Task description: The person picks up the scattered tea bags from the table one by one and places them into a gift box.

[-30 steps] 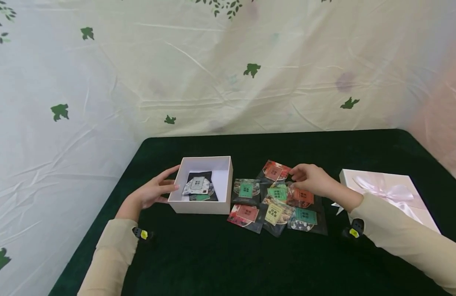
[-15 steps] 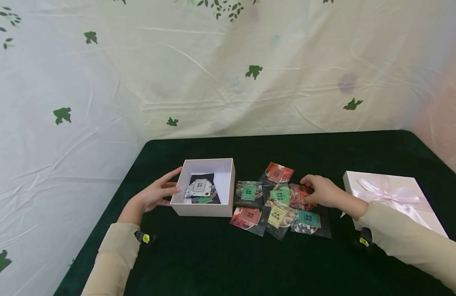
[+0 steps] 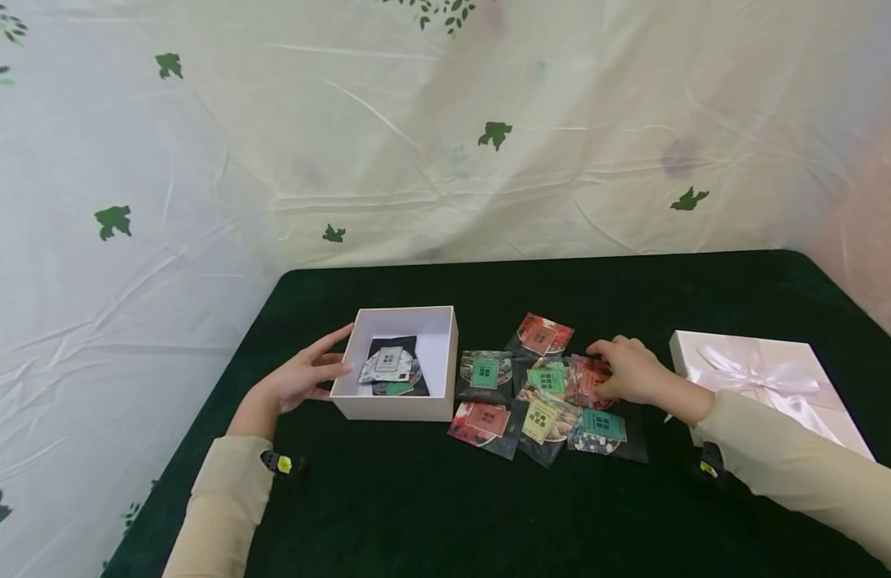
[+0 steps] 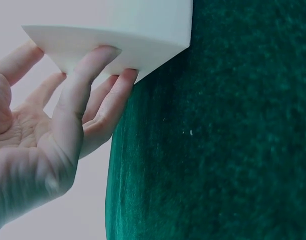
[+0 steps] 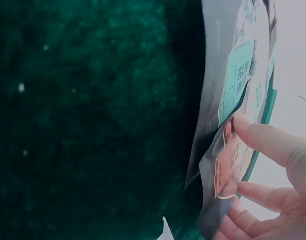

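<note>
My left hand (image 3: 299, 375) is at the left wall of an open white box (image 3: 434, 408), its fingers spread; in the left wrist view the fingertips (image 4: 109, 51) touch the box's outer side. Inside the box lie a white-labelled sachet (image 3: 386, 363) and a green-labelled one (image 3: 417, 384), overlapping. My right hand (image 3: 629, 369) pinches a flat sachet with an orange-red label (image 5: 228, 159), thumb at one edge and fingers at the other. The hand partly hides this sachet in the head view. It overlaps a sachet with a teal label (image 5: 236, 77).
Several more dark sachets lie right of the box, among them a green-labelled sachet (image 3: 485, 374), a yellow-labelled sachet (image 3: 541, 421) and two red ones. A pale pink lid (image 3: 770, 385) with a satin bow rests at the right on the dark green tablecloth (image 3: 431, 514).
My right hand has moved from beside the far red sachet toward me, down onto the orange-red-labelled one, and grips it. The left hand stays at the box.
</note>
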The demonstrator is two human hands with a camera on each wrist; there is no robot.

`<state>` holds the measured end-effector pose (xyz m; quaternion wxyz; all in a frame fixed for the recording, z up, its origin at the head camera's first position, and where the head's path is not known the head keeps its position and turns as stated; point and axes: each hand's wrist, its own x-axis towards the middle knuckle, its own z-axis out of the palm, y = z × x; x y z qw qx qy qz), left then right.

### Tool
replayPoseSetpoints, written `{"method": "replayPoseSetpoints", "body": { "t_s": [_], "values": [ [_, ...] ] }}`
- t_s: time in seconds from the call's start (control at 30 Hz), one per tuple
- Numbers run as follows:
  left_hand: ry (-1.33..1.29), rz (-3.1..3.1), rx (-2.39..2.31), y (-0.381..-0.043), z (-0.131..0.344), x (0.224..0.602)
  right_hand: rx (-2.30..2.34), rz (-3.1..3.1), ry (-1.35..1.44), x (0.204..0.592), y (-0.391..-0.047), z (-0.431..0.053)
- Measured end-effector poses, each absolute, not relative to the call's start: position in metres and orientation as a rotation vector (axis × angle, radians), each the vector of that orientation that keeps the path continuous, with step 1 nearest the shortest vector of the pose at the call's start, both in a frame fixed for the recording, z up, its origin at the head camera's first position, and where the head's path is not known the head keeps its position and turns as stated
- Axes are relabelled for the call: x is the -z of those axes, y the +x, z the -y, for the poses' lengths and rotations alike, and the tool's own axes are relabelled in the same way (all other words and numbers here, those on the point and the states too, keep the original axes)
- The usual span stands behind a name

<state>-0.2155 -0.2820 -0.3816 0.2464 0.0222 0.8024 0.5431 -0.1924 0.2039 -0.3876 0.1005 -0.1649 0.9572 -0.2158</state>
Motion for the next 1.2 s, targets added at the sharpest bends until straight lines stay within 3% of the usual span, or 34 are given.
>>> {"method": "replayPoseSetpoints", "body": {
  "t_s": [1.2],
  "values": [
    [0.078, -2.169, -1.506, -0.215, 0.282, 0.385, 0.678, -2.835, -0.509, 0.360, -0.186, -0.209]
  ]
}}
